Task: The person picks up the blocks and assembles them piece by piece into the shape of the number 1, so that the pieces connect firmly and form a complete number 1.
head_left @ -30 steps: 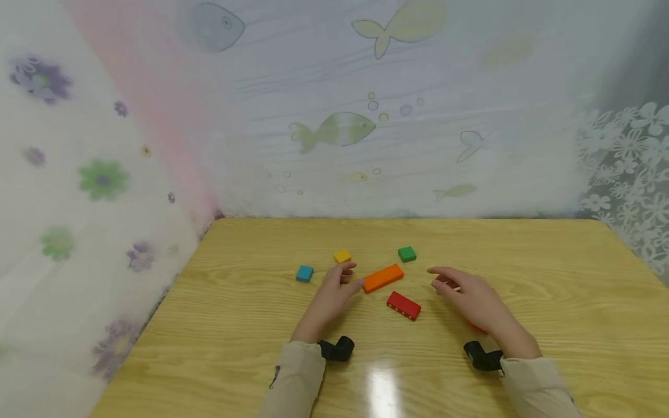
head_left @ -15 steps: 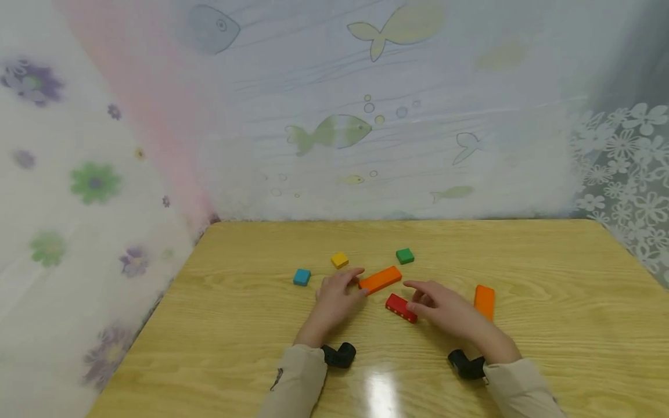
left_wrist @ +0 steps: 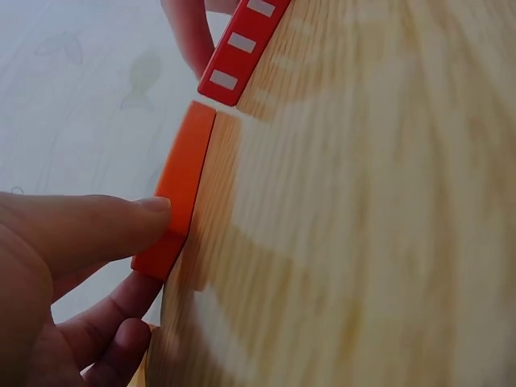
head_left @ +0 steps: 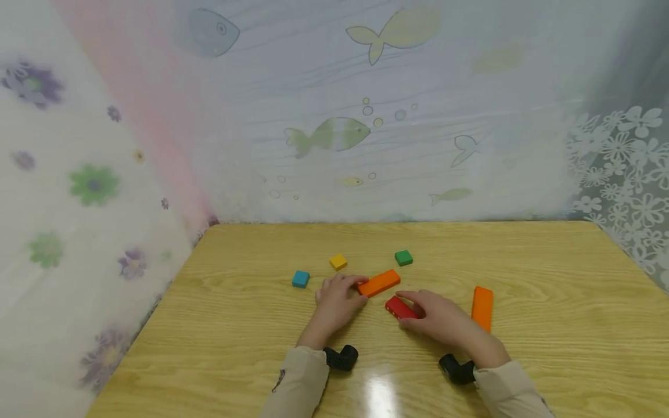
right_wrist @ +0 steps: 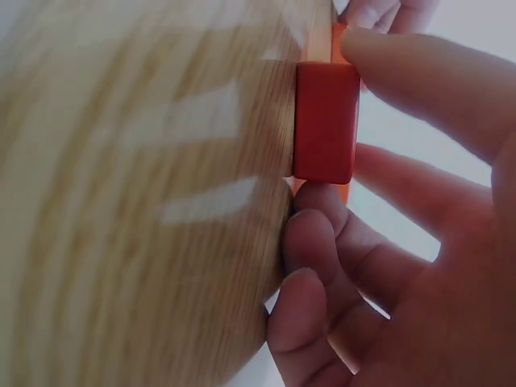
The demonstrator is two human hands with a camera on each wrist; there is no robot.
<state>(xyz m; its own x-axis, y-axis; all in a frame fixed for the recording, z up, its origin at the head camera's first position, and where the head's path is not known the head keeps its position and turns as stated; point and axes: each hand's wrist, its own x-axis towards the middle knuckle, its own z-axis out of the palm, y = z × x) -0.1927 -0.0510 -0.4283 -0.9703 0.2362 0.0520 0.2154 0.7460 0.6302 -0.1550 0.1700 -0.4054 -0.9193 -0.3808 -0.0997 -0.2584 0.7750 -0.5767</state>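
Note:
My left hand (head_left: 337, 302) pinches the near-left end of a long orange block (head_left: 380, 283); in the left wrist view the thumb lies on one face of that orange block (left_wrist: 181, 181), fingers at its other side. My right hand (head_left: 439, 316) holds a shorter red block (head_left: 399, 308) between thumb and fingers. White squares line one side of this red block (left_wrist: 242, 42). From the right wrist, the plain end of the red block (right_wrist: 326, 121) shows, thumb at one edge and curled fingertips at the opposite one. Both blocks lie at the table surface, a small gap apart.
A second orange block (head_left: 482, 307) lies beside my right wrist, partly covered by it. Small square blocks sit farther back: blue (head_left: 300, 279), yellow (head_left: 338, 262) and green (head_left: 403, 258). Patterned curtains (head_left: 334, 116) border the wooden table (head_left: 235, 325).
My right hand has moved left from beside the second orange block and taken hold of the red block. My left hand has shifted slightly and closed its fingers on the long orange block's end.

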